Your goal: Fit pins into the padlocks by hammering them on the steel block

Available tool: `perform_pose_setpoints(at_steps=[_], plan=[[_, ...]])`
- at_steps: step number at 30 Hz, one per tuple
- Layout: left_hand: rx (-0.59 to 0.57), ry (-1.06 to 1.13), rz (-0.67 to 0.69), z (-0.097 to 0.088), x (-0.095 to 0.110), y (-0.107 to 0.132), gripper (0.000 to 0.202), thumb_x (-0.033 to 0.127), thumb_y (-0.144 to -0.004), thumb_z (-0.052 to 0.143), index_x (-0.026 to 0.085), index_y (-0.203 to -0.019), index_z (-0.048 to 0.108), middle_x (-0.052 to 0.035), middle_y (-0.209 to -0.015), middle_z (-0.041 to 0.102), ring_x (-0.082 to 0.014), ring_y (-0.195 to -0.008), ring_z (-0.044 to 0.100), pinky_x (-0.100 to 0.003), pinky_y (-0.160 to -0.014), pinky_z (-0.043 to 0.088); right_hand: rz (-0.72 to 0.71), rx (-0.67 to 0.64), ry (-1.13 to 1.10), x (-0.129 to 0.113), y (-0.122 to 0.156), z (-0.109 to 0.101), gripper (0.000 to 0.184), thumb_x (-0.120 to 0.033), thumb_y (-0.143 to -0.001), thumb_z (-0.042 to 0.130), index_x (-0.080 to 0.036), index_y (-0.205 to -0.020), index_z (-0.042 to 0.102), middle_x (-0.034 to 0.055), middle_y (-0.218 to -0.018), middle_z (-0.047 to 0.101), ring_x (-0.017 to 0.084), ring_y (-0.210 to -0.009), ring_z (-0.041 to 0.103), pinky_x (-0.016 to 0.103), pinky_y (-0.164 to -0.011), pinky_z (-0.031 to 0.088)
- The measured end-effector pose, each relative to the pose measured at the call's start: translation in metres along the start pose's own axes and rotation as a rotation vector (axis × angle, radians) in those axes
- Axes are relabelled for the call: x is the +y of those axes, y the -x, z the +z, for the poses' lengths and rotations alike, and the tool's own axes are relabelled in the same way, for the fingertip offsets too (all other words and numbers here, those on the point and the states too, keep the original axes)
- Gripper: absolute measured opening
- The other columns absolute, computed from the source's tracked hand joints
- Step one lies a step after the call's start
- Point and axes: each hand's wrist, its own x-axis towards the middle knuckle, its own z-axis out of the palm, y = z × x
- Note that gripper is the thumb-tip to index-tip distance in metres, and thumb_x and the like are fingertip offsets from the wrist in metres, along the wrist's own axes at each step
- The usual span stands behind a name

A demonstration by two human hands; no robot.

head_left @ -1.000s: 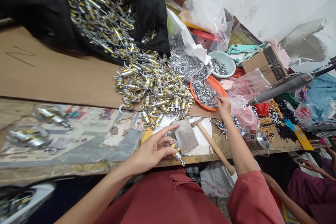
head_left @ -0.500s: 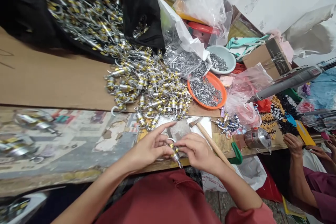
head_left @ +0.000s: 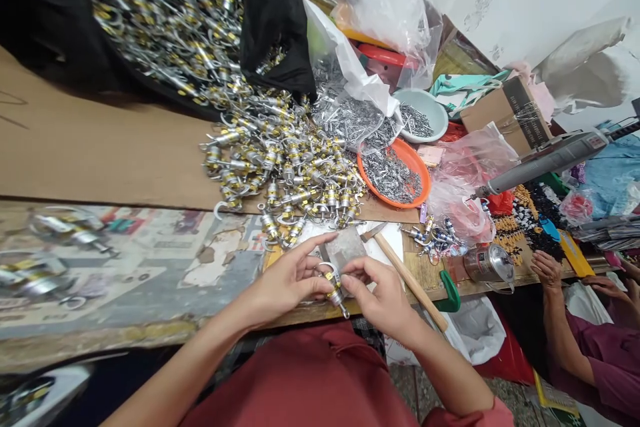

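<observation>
My left hand (head_left: 287, 280) pinches a small silver-and-yellow metal piece with a curved hook (head_left: 333, 283) between thumb and fingers; its ring end points down toward me. Close against the right side of this piece, my right hand (head_left: 377, 290) has its thumb and forefinger curled together. Whether something small sits between those fingertips I cannot make out. Just beyond both hands a grey metal block (head_left: 346, 247) lies on the bench. To its right rests a hammer with a wooden handle (head_left: 407, 277).
A heap of similar hooked pieces (head_left: 285, 167) spills from a black bag (head_left: 277, 7). Small metal parts fill an orange dish (head_left: 425, 170) and a pale bowl (head_left: 437, 117). Further right are an electric screwdriver (head_left: 545, 163), a metal mug (head_left: 487, 263) and a co-worker's hand (head_left: 547, 270).
My right fingers have drawn back from over the hook to the piece's right side, uncovering more of it. My left hand keeps its hold. The co-worker's hand has shifted slightly left.
</observation>
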Motion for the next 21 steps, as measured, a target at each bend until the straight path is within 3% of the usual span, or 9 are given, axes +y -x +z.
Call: perform_pose_setpoints(at_steps=[3,11,16,21], plan=[[-0.014,0.003,-0.009,0.000,0.001,0.000,0.079,0.019,-0.060,0.067,0.017,-0.131,0.032,0.0052,-0.068,0.059,-0.0146,-0.061,0.059,-0.028,-0.062,0.048,0.110,-0.048,-0.116,0.000,-0.006,0.001,0.009,-0.022,-0.084,0.055,-0.019,-0.085,0.063,-0.0010,-0.074,0.064,0.011,-0.066,0.058,0.020,-0.061,0.044],[-0.027,-0.015,0.007,0.001,0.001,-0.001,0.081,0.019,-0.060,0.067,0.016,-0.132,0.029,0.0052,-0.064,0.060,-0.0156,-0.060,0.059,-0.030,-0.062,0.047,0.163,-0.053,-0.062,0.007,-0.019,0.003,0.004,-0.020,-0.075,0.067,-0.018,-0.074,0.070,-0.0021,-0.063,0.059,0.010,-0.058,0.051,0.020,-0.054,0.037],[-0.024,-0.012,0.005,0.001,0.002,0.001,0.082,0.021,-0.060,0.067,0.015,-0.132,0.029,0.0027,-0.069,0.063,-0.0164,-0.064,0.060,-0.031,-0.065,0.048,0.067,-0.023,0.120,0.005,-0.019,0.012,0.008,-0.017,-0.077,0.064,-0.020,-0.076,0.071,-0.0009,-0.065,0.059,0.012,-0.063,0.054,0.022,-0.058,0.039],[-0.027,0.013,-0.002,0.001,0.002,0.000,0.083,0.020,-0.059,0.068,0.015,-0.132,0.029,0.0031,-0.068,0.063,-0.0161,-0.063,0.060,-0.030,-0.063,0.048,-0.043,0.051,0.070,0.009,-0.013,0.014,0.015,-0.025,-0.084,0.058,-0.022,-0.086,0.072,0.0007,-0.066,0.059,0.013,-0.065,0.056,0.023,-0.059,0.043]])
